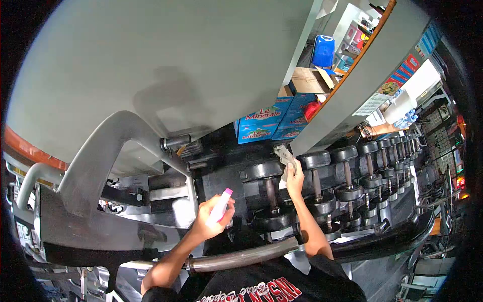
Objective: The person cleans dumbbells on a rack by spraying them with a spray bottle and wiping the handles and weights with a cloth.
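Observation:
My left hand [213,219] is wrapped round a white bottle [220,207] with a pink cap, held tilted over the dark floor. In my right hand [295,179] is a crumpled pale cloth [285,157], part of it sticking out above the fingers. That hand is over the dumbbell rack, between a black dumbbell [271,196] on its left and another dumbbell [316,183] on its right. Whether the hand or cloth touches either dumbbell, I cannot tell. A metal bar [241,259] crosses in front of my body, below both hands.
A grey machine frame [80,171] curves up at the left. Several dumbbells [371,163] run off to the right on the rack. Blue cartons [261,121] stand beyond it, beside a grey wall [166,50] and a grey counter [347,95].

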The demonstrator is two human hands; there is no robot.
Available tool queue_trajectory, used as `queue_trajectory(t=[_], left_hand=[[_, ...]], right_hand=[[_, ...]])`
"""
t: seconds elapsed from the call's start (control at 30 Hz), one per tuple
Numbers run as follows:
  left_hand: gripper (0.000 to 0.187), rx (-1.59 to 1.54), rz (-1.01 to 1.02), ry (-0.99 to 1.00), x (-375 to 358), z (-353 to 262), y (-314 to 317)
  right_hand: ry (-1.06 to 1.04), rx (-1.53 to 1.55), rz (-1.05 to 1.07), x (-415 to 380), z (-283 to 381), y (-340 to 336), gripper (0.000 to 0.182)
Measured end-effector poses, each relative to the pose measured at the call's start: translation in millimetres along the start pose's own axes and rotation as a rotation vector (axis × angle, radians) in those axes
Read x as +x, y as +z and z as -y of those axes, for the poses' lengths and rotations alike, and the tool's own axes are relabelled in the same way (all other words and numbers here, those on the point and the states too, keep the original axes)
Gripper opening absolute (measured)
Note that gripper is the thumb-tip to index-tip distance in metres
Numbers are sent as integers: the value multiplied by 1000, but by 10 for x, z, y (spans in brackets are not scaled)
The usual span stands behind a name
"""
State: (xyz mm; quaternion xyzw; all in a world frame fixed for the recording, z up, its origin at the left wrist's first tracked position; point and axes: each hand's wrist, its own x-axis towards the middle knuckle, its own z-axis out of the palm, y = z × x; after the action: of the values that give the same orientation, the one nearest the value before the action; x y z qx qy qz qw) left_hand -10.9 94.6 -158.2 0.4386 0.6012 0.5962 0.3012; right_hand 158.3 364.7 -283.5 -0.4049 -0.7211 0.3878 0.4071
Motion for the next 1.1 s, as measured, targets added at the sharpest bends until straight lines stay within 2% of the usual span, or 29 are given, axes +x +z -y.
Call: queue_trajectory(t=[0.1, 0.17, 0.2, 0.23, 0.3, 0.37, 0.43, 0.5, 0.57, 0.63, 0.7, 0.77, 0.83, 0.87, 0.9, 1.0, 1.03, 1.07, 1.1], left_hand=[[20, -57, 13, -62, -23, -67, 16], [18, -91, 51, -63, -11, -161, 31], [17, -41, 39, 9, -10, -112, 43], [17, -40, 42, 10, -25, -77, 46], [16, -71, 12, -30, -42, -43, 61], [16, -113, 6, -53, -47, -71, 76], [16, -156, -5, -82, -37, -60, 77], [15, -26, 8, 43, -36, 13, 74], [16, -41, 18, -15, -52, -19, 77], [16, -51, 25, -61, -64, -27, 69], [18, 11, 51, -26, -68, 19, 45], [19, 122, 77, 180, -35, 42, 23], [20, 100, 65, 155, -38, 26, 19], [19, 103, 66, 167, -24, 39, -8], [19, 101, 62, 173, -31, 62, -25], [18, -72, -6, -87, -39, 19, -17], [18, -75, -5, -89, -37, 39, -16], [17, -55, -13, -69, -39, 68, -23], [17, -35, -21, -49, -40, 90, -31]], right_hand=[[37, -92, -40, 53, 43, 13, 39], [164, -48, 68, 112, 8, -36, 41], [217, -27, 83, 166, -206, -27, 40], [277, 133, 130, 203, -295, -28, 40], [394, 265, 172, 214, -322, -66, 39], [181, -71, 76, 204, -191, -30, 37], [-42, -4, 70, 112, 282, 6, 30], [-263, -182, 271, 48, 641, 82, 29], [-655, -500, 357, -20, 780, 314, 22], [-891, -615, 480, -96, 650, 632, 19], [-957, -961, 711, -209, 683, 928, 22], [-969, -1324, 968, -386, 630, 1165, 22], [-1051, -1381, 906, -502, 262, 1351, 23], [-1055, -1383, 898, -448, 286, 1353, 23], [-1042, -1293, 930, -408, 306, 1325, 21], [-1031, -970, 924, -288, 475, 1048, 19], [-1029, -815, 895, -249, 504, 933, 17], [-1026, -817, 899, -218, 535, 816, 17], [-1081, -674, 758, -191, 569, 699, 18]])
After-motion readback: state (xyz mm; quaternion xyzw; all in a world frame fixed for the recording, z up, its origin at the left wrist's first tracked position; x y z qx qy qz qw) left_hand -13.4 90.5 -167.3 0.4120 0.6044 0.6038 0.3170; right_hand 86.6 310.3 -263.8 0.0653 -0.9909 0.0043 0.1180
